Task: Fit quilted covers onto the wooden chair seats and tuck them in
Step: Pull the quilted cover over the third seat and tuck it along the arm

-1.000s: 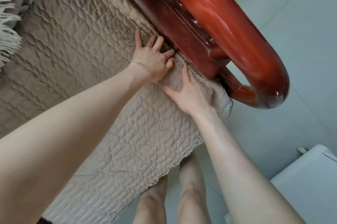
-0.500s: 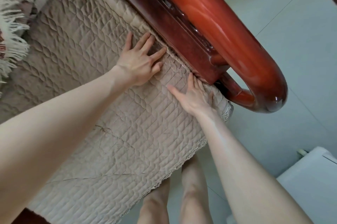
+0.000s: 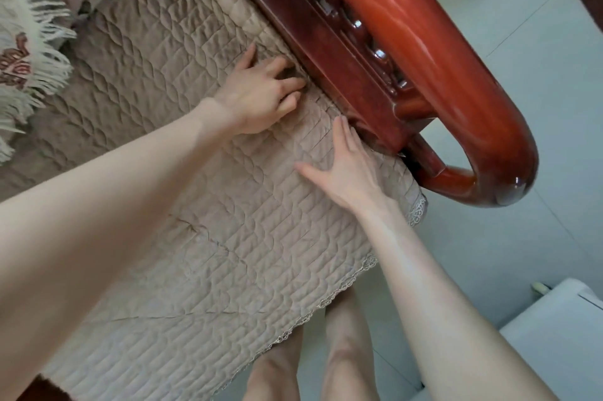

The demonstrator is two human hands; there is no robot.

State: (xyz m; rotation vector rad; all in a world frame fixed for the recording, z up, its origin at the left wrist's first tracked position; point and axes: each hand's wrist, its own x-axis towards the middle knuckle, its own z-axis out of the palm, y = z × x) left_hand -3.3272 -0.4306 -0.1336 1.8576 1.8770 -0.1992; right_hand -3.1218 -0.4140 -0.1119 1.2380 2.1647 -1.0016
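1. Seat surface: quilted cover [image 3: 228, 237], beige, lies spread over the chair seat and reaches from the front edge back to the dark wooden rail [image 3: 326, 51] under the armrest.
2. Cover's lace trim [image 3: 326, 299] hangs over the front edge of the seat. Several creases run across the quilting near the middle.
3. Left hand [image 3: 257, 97] rests palm down on the cover just beside the rail. Its fingers [image 3: 287, 66] are spread wide and bent, with the tips pressing the fabric down where it meets the wood.
4. Right hand [image 3: 352, 172] lies flat on the cover near the front corner. Its fingers [image 3: 342, 133] are straight and close together with the thumb splayed out to the side. The tips reach the foot of the rail, and whether they go under it cannot be told.
5. Both hands are apart, the right one nearer the corner.
6. Armrest [image 3: 440, 74], glossy red-brown wood, runs above the rail and curls down at its end past the corner of the cover.
7. Fringed cloth [image 3: 29, 41], cream, lies at the far left on the seat.
8. Person's bare legs [image 3: 346, 351] stand against the front edge, below the trim.
9. Floor [image 3: 538, 237] is pale tile. A white boxy object [image 3: 554, 335] sits at lower right.
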